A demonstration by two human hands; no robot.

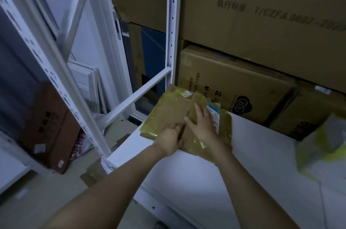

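A flat cardboard parcel (168, 111) wrapped in yellow tape lies on the left end of a white shelf (252, 154). A white label with a blue stripe (213, 114) is stuck near its right side. My right hand (202, 124) lies flat on top of the parcel, fingers straight and spread. My left hand (171, 138) rests on the parcel's near edge with its fingers bent against the top; whether they pinch anything is hidden.
Large cardboard boxes (262, 23) are stacked behind the parcel. A yellow-and-white bag (322, 148) lies at the shelf's right. White rack uprights (171, 23) stand to the left, with a brown box (50, 126) and cardboard scraps on the floor.
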